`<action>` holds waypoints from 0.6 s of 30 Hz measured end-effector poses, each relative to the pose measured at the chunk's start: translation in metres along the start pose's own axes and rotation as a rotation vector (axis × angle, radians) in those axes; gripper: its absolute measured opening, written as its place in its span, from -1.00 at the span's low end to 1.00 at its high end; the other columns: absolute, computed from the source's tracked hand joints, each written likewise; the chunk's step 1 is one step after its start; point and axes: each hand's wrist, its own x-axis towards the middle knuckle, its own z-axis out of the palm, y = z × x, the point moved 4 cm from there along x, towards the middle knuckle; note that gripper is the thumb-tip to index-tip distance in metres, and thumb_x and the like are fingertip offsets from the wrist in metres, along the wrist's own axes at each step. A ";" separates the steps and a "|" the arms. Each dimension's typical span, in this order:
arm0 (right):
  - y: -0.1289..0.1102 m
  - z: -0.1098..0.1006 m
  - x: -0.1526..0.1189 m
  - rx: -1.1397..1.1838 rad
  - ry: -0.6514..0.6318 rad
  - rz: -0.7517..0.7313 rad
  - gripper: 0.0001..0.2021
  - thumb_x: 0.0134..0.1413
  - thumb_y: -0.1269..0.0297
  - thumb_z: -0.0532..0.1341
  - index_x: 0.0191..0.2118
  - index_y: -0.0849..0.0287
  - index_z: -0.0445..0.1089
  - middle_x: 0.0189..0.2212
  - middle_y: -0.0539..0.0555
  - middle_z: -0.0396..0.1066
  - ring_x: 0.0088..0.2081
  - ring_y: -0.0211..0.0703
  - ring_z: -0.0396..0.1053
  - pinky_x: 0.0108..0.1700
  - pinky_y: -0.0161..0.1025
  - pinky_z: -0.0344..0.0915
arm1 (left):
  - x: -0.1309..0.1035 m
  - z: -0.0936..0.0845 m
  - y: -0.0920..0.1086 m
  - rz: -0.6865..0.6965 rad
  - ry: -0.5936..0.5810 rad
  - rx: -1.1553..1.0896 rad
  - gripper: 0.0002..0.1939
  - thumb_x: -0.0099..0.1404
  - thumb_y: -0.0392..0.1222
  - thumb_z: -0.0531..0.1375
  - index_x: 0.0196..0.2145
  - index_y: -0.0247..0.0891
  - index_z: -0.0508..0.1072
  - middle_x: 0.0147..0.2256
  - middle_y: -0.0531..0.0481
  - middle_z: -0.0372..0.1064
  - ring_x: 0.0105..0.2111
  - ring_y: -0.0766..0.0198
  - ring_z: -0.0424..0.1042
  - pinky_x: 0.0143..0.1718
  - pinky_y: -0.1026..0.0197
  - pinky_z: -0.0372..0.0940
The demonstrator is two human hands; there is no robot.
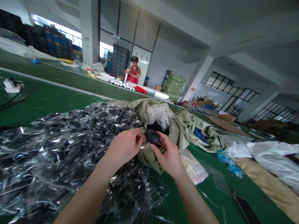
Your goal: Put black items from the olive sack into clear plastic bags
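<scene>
Together, the left hand (125,146) and right hand (168,155) pinch a black oval part (152,136), fingers closed on its ends, above the green worktop (46,99). At nine o'clock lies a heap of clear-bagged parts (58,149); at twelve o'clock, an open woven sack (177,130).

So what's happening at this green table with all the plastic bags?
A person holds a small black oval piece between both hands: the left hand pinches at its edge, while the right hand supports it from below. Left of the hands lies a large heap of clear plastic bags with dark pieces inside. Just behind them, an open woven sack holds more. Farther along the green table, another person in red works standing.
</scene>
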 end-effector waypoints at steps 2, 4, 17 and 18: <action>0.003 0.000 -0.002 0.099 0.015 0.058 -0.59 0.12 0.23 0.28 0.08 0.09 0.29 -0.02 0.10 0.47 -0.03 -0.10 0.47 0.04 -0.16 0.43 | 0.000 0.002 0.000 0.017 -0.008 -0.007 -0.79 0.34 -0.12 0.03 -0.37 -0.23 0.39 -0.37 -0.05 0.46 -0.37 0.18 0.45 -0.31 0.18 0.23; 0.006 0.001 -0.004 0.225 0.025 0.127 -0.62 0.11 0.21 0.29 0.04 0.10 0.32 -0.05 0.10 0.49 -0.05 -0.09 0.48 0.04 -0.14 0.43 | 0.001 0.004 0.000 0.039 -0.025 -0.016 -0.79 0.34 -0.12 0.05 -0.38 -0.23 0.39 -0.38 -0.05 0.45 -0.39 0.19 0.44 -0.34 0.19 0.22; 0.024 -0.009 -0.013 0.376 0.146 0.275 -0.67 0.04 0.12 0.32 -0.09 0.12 0.40 -0.17 0.09 0.55 -0.13 -0.06 0.52 0.06 -0.02 0.42 | 0.001 -0.004 0.011 0.262 0.069 -0.274 -0.79 0.35 -0.24 0.11 -0.34 -0.21 0.55 -0.32 0.02 0.52 -0.31 0.27 0.47 -0.18 0.24 0.29; 0.028 -0.013 -0.012 0.366 0.176 0.273 -0.68 0.05 0.12 0.32 -0.10 0.13 0.40 -0.18 0.09 0.55 -0.13 -0.06 0.52 0.07 -0.01 0.40 | -0.001 -0.002 0.014 0.299 0.014 -0.276 -0.78 0.34 -0.24 0.11 -0.35 -0.20 0.57 -0.33 0.02 0.52 -0.32 0.29 0.46 -0.19 0.25 0.29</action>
